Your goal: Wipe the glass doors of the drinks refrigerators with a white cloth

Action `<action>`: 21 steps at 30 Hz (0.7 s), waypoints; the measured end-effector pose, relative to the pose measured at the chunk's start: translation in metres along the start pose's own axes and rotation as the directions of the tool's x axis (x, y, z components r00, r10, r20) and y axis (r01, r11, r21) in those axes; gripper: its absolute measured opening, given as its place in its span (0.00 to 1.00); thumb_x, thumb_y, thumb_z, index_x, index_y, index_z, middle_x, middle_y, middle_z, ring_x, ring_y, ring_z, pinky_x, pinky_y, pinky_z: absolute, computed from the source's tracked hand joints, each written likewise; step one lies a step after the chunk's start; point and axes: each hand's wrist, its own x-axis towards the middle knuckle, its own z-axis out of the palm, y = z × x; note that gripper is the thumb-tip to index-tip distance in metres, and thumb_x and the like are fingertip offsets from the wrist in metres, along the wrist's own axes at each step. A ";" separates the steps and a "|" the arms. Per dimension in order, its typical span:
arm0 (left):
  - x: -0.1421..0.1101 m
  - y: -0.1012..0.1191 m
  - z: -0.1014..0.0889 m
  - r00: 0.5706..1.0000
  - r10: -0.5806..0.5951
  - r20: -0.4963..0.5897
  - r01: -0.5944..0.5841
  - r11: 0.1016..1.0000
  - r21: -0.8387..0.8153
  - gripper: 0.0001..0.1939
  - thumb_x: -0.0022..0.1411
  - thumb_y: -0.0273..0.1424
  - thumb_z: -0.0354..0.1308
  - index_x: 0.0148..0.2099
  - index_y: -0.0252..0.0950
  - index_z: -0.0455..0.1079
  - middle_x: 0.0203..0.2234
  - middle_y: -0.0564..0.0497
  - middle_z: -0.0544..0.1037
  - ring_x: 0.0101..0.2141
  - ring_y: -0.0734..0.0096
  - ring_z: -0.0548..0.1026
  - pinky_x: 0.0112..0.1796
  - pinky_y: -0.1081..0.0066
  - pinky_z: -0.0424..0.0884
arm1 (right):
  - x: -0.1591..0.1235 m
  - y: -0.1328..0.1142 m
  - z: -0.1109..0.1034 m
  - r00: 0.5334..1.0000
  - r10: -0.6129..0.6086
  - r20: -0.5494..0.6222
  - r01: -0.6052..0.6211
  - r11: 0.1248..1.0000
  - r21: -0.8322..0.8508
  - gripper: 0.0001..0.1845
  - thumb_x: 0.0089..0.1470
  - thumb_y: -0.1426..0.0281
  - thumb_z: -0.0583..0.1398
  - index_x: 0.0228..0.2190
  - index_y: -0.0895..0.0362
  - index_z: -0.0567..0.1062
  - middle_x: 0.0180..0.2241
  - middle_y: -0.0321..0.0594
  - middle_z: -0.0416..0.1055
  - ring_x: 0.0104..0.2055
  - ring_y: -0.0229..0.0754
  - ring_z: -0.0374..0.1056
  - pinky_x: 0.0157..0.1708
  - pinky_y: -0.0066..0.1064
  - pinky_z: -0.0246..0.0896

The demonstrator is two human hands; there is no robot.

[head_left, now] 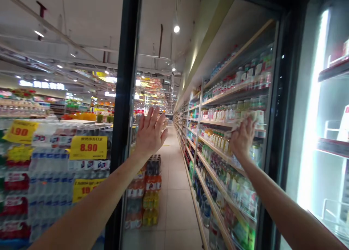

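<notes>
Before me stands a glass door [177, 148] with a black frame [125, 97], swung out from a lit cooler. My left hand [149, 131] is raised near the frame's left side, fingers spread, holding nothing; it lies flat against or very close to the pane. A pale crumpled cloth [247, 119] is under the fingers of my right hand [243, 135], which presses it toward the right part of the glass. The cloth is slightly blurred and partly covered by the fingers. Both arms reach forward from the lower corners.
Through the glass, shelves of bottled drinks [218, 115] line the aisle floor [173, 177]. Bottle packs [149, 191] stand on the floor. At left are stacked drink packs [49, 184] with yellow price signs [88, 147]. The cooler's lit interior [311, 108] is at right.
</notes>
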 end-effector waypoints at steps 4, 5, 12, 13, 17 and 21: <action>0.000 -0.002 0.002 1.000 0.005 -0.007 -0.005 1.000 -0.007 0.28 0.62 0.36 0.48 0.63 0.35 0.52 0.62 0.42 0.53 0.63 0.59 0.46 0.60 0.54 0.47 | -0.032 -0.059 0.001 0.869 -0.466 0.169 0.450 0.884 0.125 0.32 0.55 0.69 0.50 0.61 0.52 0.51 0.63 0.42 0.47 0.67 0.50 0.33 0.60 0.51 0.45; 0.000 -0.002 0.002 1.000 0.004 -0.008 -0.004 1.000 -0.011 0.28 0.62 0.36 0.48 0.63 0.36 0.52 0.62 0.42 0.53 0.63 0.59 0.46 0.60 0.54 0.47 | -0.034 -0.057 -0.001 0.832 -0.518 0.201 0.500 0.855 0.135 0.31 0.55 0.68 0.50 0.60 0.51 0.52 0.63 0.41 0.49 0.67 0.49 0.34 0.61 0.50 0.45; -0.001 -0.003 0.001 1.000 0.001 0.000 -0.001 0.999 -0.043 0.26 0.63 0.35 0.47 0.62 0.36 0.54 0.62 0.42 0.53 0.64 0.60 0.45 0.60 0.53 0.46 | 0.018 0.023 -0.001 0.995 0.099 -0.021 -0.099 0.995 -0.014 0.29 0.55 0.69 0.46 0.59 0.60 0.57 0.63 0.51 0.47 0.66 0.54 0.38 0.60 0.56 0.42; -0.002 -0.001 0.002 1.000 0.019 -0.001 -0.019 0.999 -0.047 0.25 0.63 0.34 0.47 0.62 0.37 0.55 0.62 0.43 0.54 0.64 0.61 0.45 0.60 0.54 0.46 | 0.020 0.014 0.002 0.994 0.109 -0.027 -0.109 0.994 -0.005 0.30 0.55 0.69 0.47 0.59 0.60 0.56 0.63 0.51 0.47 0.66 0.55 0.37 0.60 0.56 0.42; -0.004 0.014 0.005 1.000 0.030 0.001 -0.030 0.998 -0.051 0.26 0.63 0.33 0.47 0.62 0.38 0.53 0.62 0.43 0.53 0.64 0.61 0.43 0.61 0.53 0.44 | -0.003 -0.067 0.013 0.955 -0.288 0.076 0.282 0.956 0.080 0.30 0.56 0.68 0.49 0.60 0.53 0.52 0.63 0.43 0.48 0.67 0.51 0.33 0.61 0.53 0.44; -0.005 0.029 0.007 1.000 -0.029 0.008 0.029 0.998 -0.064 0.29 0.62 0.38 0.50 0.63 0.36 0.50 0.63 0.40 0.47 0.64 0.55 0.40 0.60 0.49 0.41 | -0.016 -0.087 0.008 0.821 -0.544 0.171 0.528 0.839 0.132 0.31 0.56 0.68 0.49 0.60 0.51 0.51 0.62 0.42 0.51 0.67 0.49 0.35 0.60 0.50 0.47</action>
